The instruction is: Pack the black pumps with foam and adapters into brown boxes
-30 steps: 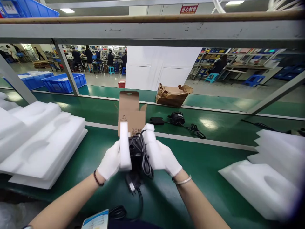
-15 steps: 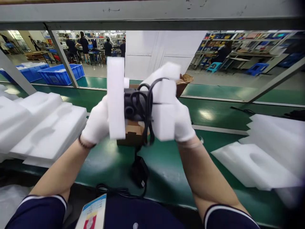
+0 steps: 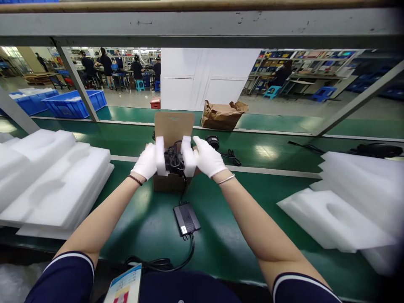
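Note:
My left hand (image 3: 147, 161), in a white glove, presses on the outer side of a white foam block (image 3: 160, 156). From the other side my right hand (image 3: 208, 157), gloved too, grips a second foam block (image 3: 188, 158). A black device with a coiled cable (image 3: 174, 159) sits clamped between the two blocks. They are at the mouth of a brown cardboard box (image 3: 170, 184), its lid (image 3: 174, 125) standing up behind; how deep they sit is hard to see. A cable runs down over the box front to a black power adapter (image 3: 187, 218) on the green bench.
Stacked foam sheets (image 3: 53, 181) lie at left, more cut foam (image 3: 341, 219) at right. Behind the box are a crumpled paper-lined carton (image 3: 222, 115), a round black part (image 3: 212, 142) and a coiled cable (image 3: 232, 156). Blue crates (image 3: 75, 103) stand beyond; people work farther back.
Both hands have lowered the foam blocks and device from in front of my face to the cardboard box. The adapter, hanging before, now lies on the bench.

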A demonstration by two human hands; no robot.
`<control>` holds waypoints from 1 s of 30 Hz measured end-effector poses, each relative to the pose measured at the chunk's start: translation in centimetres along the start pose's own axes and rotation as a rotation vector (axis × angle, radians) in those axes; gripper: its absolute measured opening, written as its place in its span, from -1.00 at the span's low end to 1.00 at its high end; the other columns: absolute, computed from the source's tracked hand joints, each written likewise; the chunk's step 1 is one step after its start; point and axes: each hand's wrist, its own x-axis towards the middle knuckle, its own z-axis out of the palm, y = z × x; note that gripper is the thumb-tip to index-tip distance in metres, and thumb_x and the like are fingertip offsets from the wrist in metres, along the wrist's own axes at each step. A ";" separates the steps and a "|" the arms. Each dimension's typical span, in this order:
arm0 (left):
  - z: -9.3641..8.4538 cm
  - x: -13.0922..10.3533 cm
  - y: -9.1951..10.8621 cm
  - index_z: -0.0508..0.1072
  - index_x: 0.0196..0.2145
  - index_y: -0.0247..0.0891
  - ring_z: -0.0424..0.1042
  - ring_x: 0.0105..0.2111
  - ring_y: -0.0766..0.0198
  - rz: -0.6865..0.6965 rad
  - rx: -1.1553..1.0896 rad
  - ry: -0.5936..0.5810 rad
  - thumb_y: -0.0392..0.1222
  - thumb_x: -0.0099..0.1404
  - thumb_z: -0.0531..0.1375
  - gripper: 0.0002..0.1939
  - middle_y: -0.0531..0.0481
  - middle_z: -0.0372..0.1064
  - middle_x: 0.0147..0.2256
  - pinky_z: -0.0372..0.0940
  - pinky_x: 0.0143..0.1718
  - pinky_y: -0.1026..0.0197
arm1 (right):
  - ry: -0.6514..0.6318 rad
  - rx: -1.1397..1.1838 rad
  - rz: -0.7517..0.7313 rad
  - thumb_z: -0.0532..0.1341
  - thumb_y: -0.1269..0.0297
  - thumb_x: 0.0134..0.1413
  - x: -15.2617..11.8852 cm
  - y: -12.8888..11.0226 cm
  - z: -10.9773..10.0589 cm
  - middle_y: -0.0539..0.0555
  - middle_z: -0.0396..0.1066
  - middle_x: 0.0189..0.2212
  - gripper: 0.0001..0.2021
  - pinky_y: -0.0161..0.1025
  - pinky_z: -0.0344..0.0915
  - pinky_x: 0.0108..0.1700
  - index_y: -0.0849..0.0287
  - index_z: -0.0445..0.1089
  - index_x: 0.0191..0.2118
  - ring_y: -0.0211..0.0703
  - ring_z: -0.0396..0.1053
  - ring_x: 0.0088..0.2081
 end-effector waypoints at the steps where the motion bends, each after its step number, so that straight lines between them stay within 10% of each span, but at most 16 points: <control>1: -0.3 -0.1 0.1 0.31 0.15 -0.36 0.38 0.12 0.06 0.031 0.010 -0.005 -0.35 0.36 -0.02 -0.57 -0.31 0.36 0.11 0.24 0.17 0.02 | -0.014 -0.053 -0.118 -0.03 0.35 0.30 -0.3 -0.3 -0.1 0.25 0.42 0.04 -0.63 -0.09 0.25 0.12 0.20 0.37 0.10 0.01 0.34 0.10; 7: -0.3 -1.4 1.4 0.55 -0.10 -0.25 0.32 0.18 -0.05 0.269 0.360 -0.301 -0.47 0.16 0.06 -0.58 -0.19 0.43 0.10 -0.21 0.32 -0.39 | -0.237 -0.404 -0.295 0.06 0.33 0.27 -1.3 -2.0 1.6 0.24 0.51 -0.13 -0.62 0.41 -0.12 0.24 0.24 0.37 0.15 0.13 0.29 0.05; 11: 0.1 -5.3 1.5 0.50 -0.02 -0.28 0.31 0.18 0.01 0.325 0.276 0.070 -0.42 0.29 0.03 -0.62 -0.20 0.44 0.06 0.04 0.30 -0.23 | 0.030 -0.356 -0.285 0.00 0.29 0.33 -5.4 -1.3 2.2 0.29 0.38 0.11 -0.62 0.26 -0.04 0.23 0.23 0.39 0.14 0.15 0.21 0.15; 14: 0.9 -10.8 0.5 0.44 0.05 -0.23 0.35 0.14 0.10 0.332 0.116 0.274 -0.32 0.37 0.07 -0.67 -0.16 0.43 0.07 0.26 0.20 -0.02 | -0.042 -0.292 0.076 -0.05 0.06 0.36 -12.3 -0.8 3.2 0.27 0.48 -0.10 -0.55 -0.06 0.27 -0.05 0.21 0.52 -0.17 0.06 0.41 -0.08; 18: 3.7 -16.7 0.4 0.35 0.15 -0.28 0.33 0.17 -0.01 0.332 0.097 -0.128 -0.29 0.29 0.18 -0.54 -0.24 0.35 0.15 0.31 0.16 -0.06 | -0.580 -0.180 0.215 0.08 -0.22 0.17 -20.8 -1.8 7.1 0.21 0.49 -0.35 -0.47 -0.16 0.29 -0.30 0.20 0.50 -0.34 0.04 0.47 -0.30; 22: 7.9 -18.6 3.0 0.21 0.28 -0.26 -0.01 0.35 -0.20 0.486 0.008 -0.429 -0.25 0.10 0.34 -0.21 -0.23 0.08 0.33 0.09 0.31 -0.20 | -0.491 0.037 0.300 0.15 0.26 0.12 -23.4 -3.9 9.6 0.18 0.49 -0.33 -0.88 -0.18 0.31 -0.24 0.16 0.38 -0.37 -0.01 0.47 -0.27; 27: 10.6 -18.5 7.2 0.29 0.21 -0.20 0.40 0.13 0.02 0.126 -0.370 -0.179 -0.26 0.28 0.08 -0.47 -0.16 0.39 0.14 0.32 0.19 -0.08 | -0.426 0.919 0.377 0.10 0.40 0.15 -22.5 -6.5 5.3 -0.09 0.31 -0.57 -0.91 -0.32 0.31 -0.46 0.10 0.15 -0.33 -0.23 0.39 -0.52; 30: 9.1 -17.5 8.0 0.08 0.33 -0.17 0.54 -0.06 0.01 0.082 -0.481 -0.071 -0.15 0.34 0.03 -0.39 -0.14 0.47 0.05 0.49 -0.01 -0.09 | -0.427 0.964 0.162 0.20 0.36 0.10 -21.7 -7.0 0.7 -0.15 0.24 -0.57 -0.90 -0.36 0.33 -0.44 0.12 0.23 -0.29 -0.29 0.35 -0.53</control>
